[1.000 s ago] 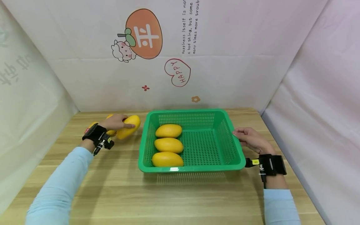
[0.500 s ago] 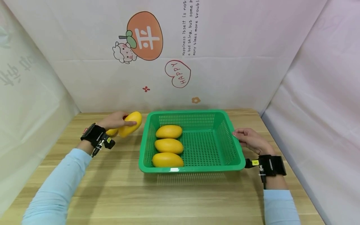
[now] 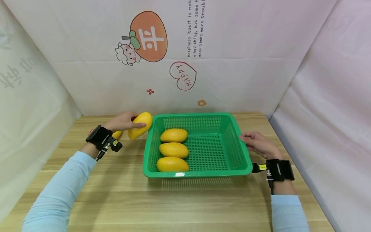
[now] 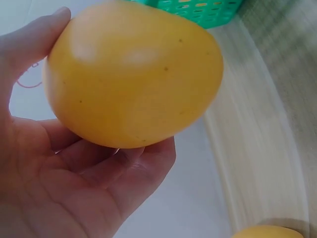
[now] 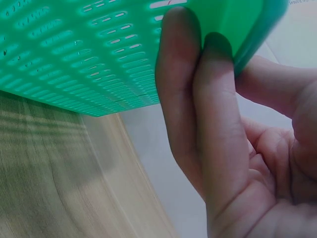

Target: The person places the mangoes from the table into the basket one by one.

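In my left hand (image 3: 123, 121) I grip a yellow mango (image 3: 142, 125), thumb on one side and fingers round the other. It is held tilted, close to the left rim of a green plastic basket (image 3: 200, 174). The left wrist view shows this mango (image 4: 133, 74) filling much of the picture. My right hand (image 3: 259, 144) pinches the basket's right rim, thumb on one side and fingers (image 5: 218, 124) on the other. Inside the basket, three mangoes lie in a column along its left side, the middle one (image 3: 174, 150) between the other two.
Another mango (image 3: 117, 134) lies on the wooden table (image 3: 174, 206) beneath my left wrist, mostly hidden. A printed white sheet (image 3: 237, 80) hangs behind the table, with more white sheeting (image 3: 333, 129) at both sides.
My left hand has lifted the mango from the table and carried it right, up to the basket's left rim. The right hand and the basket stay in place.
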The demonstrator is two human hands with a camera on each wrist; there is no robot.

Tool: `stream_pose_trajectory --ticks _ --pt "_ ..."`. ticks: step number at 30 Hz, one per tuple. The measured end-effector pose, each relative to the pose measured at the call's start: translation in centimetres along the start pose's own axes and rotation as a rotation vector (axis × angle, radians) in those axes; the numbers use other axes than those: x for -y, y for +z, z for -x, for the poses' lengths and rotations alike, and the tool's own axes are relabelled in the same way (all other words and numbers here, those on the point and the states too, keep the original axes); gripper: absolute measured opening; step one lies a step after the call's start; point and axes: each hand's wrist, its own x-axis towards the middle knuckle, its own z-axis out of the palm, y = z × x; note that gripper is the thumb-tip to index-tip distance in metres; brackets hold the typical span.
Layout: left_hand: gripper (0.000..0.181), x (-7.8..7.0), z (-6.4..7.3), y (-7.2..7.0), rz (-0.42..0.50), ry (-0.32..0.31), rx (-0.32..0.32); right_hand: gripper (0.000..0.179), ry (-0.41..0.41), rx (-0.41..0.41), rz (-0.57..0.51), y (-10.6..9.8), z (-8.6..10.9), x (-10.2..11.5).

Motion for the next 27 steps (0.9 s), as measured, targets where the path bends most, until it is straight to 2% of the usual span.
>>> stream_pose_trajectory --ticks 5,14,27 --pt "0.046 -0.2 -0.3 0.1 -0.006 0.010 -0.002 0.039 -0.004 0.008 -0.020 0.0 -0.1 -0.1" --pt "0.046 -1.9 -0.6 0.1 -0.016 0.020 0.014 0.039 -0.008 0.023 -0.049 -0.1 0.0 -0.2" --pt "0.037 -4.0 -1.6 0.4 -0.026 0.116 0.025 0.037 0.007 -0.013 0.000 -0.1 0.0 -0.2"
